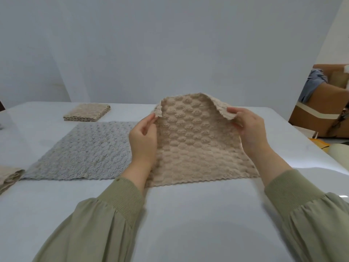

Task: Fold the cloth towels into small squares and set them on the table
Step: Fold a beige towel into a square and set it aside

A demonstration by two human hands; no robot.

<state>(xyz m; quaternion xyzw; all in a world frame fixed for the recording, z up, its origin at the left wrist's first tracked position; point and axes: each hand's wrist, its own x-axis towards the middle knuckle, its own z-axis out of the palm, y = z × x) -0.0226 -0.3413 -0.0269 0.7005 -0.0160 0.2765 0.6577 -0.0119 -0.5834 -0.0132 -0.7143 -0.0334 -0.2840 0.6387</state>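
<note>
— What sits around the work, and does anything block the view?
— A grey towel (85,148) lies spread flat on the desk (188,214), just left of the beige towel (198,144). The left forearm covers the line where the two meet. Off the desk to the right stands an open cardboard box (324,97).
— How many towels?
— Four: the beige one in hand, the grey one, a folded beige towel (87,112) at the far left, and a folded beige cloth (9,176) cut off by the left edge.
— Anything in the box?
— A blue-grey cloth (313,82) hangs over its rim.
— And the grip?
— The left hand (143,137) pinches the beige towel's far left corner, and the right hand (247,127) pinches its far right corner. Each grip is clamped on the towel. The far half is lifted and the near edge rests on the desk.
</note>
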